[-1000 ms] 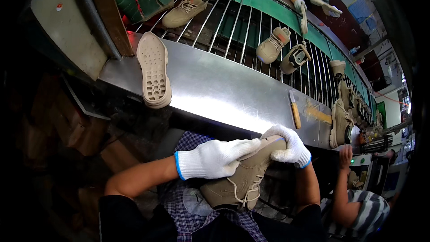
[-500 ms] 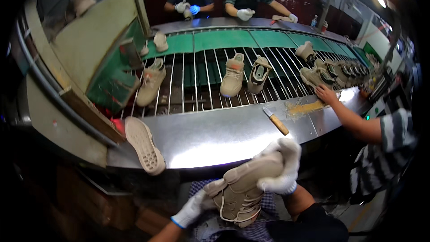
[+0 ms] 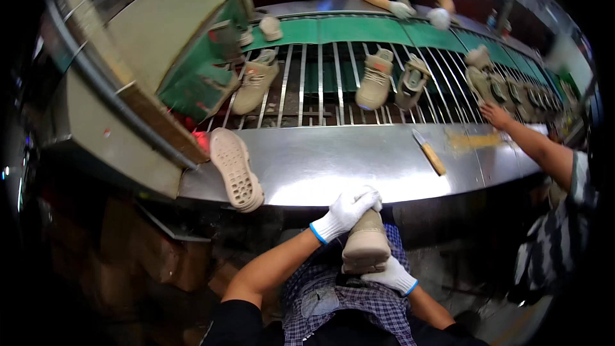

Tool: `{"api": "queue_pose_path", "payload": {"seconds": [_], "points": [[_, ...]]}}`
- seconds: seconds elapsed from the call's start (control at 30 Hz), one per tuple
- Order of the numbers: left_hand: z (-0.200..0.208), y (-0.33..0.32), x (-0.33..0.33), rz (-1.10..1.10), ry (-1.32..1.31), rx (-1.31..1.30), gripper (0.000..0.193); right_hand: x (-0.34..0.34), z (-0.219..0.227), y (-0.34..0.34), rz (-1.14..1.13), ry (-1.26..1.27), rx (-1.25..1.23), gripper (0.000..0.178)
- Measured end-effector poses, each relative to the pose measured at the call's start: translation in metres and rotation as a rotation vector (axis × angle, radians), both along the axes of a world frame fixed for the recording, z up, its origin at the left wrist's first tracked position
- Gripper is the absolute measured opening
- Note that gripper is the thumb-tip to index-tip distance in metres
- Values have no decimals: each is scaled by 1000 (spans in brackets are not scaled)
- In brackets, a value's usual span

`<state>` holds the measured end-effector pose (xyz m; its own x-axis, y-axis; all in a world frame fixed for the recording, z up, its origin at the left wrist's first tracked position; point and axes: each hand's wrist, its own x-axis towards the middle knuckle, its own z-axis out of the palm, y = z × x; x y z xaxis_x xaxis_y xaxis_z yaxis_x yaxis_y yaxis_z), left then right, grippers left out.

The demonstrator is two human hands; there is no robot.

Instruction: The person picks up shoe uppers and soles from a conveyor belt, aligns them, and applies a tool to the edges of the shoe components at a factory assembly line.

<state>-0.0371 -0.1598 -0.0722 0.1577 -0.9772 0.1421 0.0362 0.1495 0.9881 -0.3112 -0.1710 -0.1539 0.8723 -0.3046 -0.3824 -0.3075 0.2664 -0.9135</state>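
Note:
A beige sneaker is held over my lap, its thick pale sole end facing me. My left hand, in a white knit glove with a blue cuff, is closed round the far end of it. Low on the near end, my right hand in a matching glove grips the shoe, its fingers partly hidden beneath. A loose beige sole with a grid of holes lies on the metal ledge to the left, its end over the front edge. On the ledge to the right rests a knife with a wooden handle.
Beyond the metal ledge, a rack of metal bars carries several beige sneakers. A co-worker's bare hand touches the shoes at right. Two gloved people work across a green belt. A wood-edged panel bounds the left.
The shoe has swung from lying sideways to having its sole end toward me. My left hand has moved up to its far end; my right hand has dropped to the near end.

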Motion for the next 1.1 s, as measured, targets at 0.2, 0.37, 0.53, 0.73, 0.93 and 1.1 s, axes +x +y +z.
{"api": "queue_pose_path", "payload": {"seconds": [0.2,0.37,0.53,0.73,0.93,1.1], "points": [[35,48,-22,201,-706,-60,64,19,102,-30,-255,-165,-652,108],[64,121,-60,-170,-565,-41,69,1,149,-22,5,-467,-824,74],[48,118,-56,-142,-437,-50,57,-3,114,-33,22,-407,-537,68],[48,118,-31,-233,-503,-60,69,-5,144,-33,159,-368,-797,58],[47,104,-30,-436,-417,-93,59,-6,134,-29,-2,-423,-600,59],[50,107,-45,-289,-512,-145,53,-7,111,-36,-263,142,-686,46]]}}
